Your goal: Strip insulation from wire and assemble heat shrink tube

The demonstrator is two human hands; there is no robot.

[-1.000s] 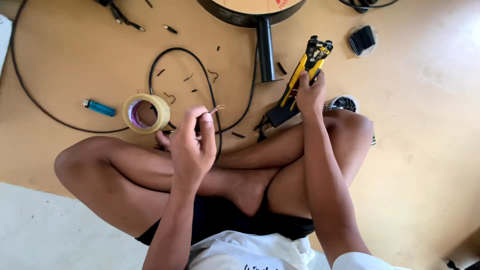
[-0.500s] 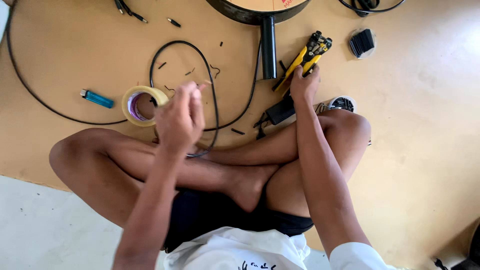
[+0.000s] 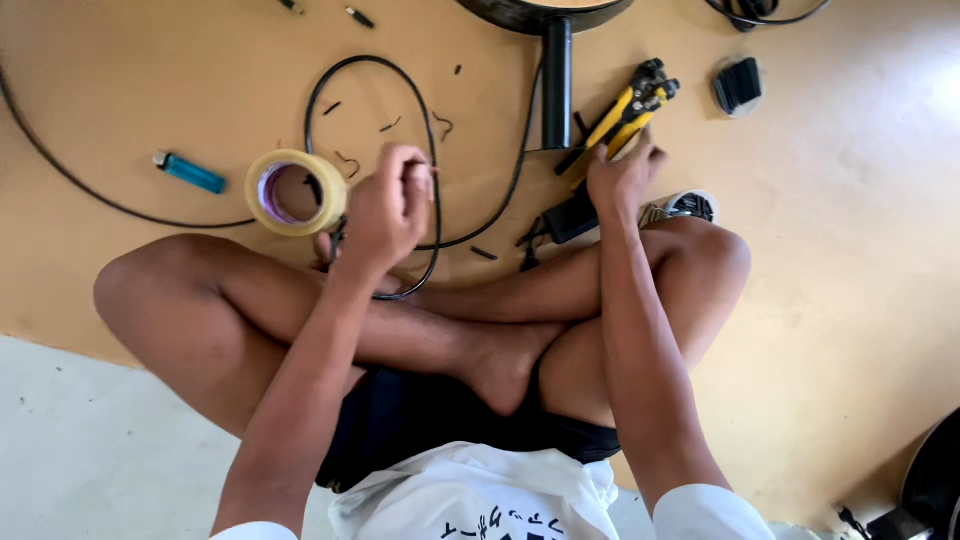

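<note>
On the tan floor (image 3: 120,90), far left: blue lighter (image 3: 189,172) | tape roll (image 3: 296,192) just beside left hand (image 3: 388,210) | left hand was curled tight, pinching black cable (image 3: 432,180) end | right hand (image 3: 620,172) fingers were closed around yellow-black crimping tool (image 3: 625,112) | legs were crossed below.

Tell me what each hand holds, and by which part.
The right hand grips the yellow-and-black tool by its handles. The left hand is curled around the black cable; the exact hold is hidden.
</note>
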